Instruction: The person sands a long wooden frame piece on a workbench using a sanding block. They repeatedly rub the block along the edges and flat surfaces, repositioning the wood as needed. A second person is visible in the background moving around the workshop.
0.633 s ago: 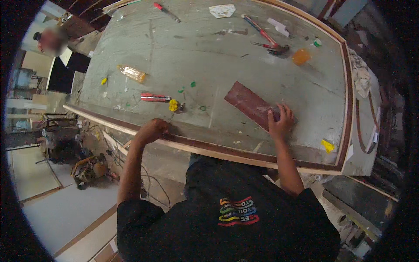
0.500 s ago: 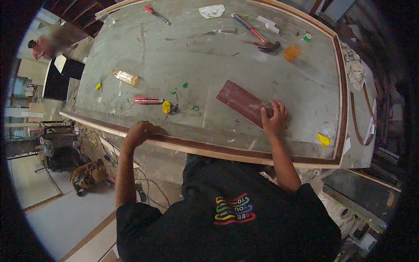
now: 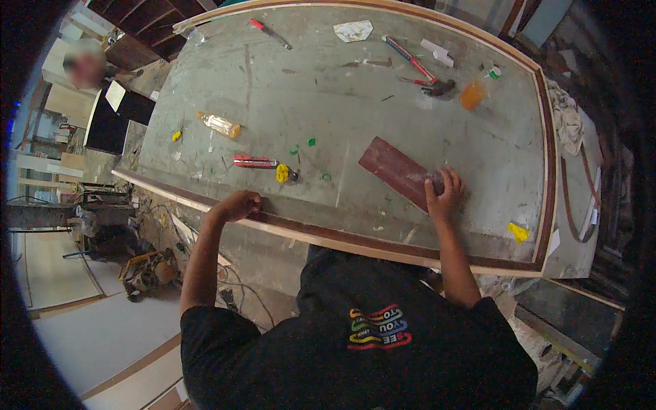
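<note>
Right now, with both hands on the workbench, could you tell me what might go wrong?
The right hand presses only the near end of the reddish-brown sheet, so it could slide or buckle. The left hand grips the wooden edge strip, where splinters seem possible. The red utility knife lies loose between the hands.

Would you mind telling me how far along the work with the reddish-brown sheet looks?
Early, by the look of it. In hand: the right hand presses on the reddish-brown sheet lying flat on the workbench, while the left hand grips the bench's near edge. The hammer and red utility knife lie untouched.
</note>
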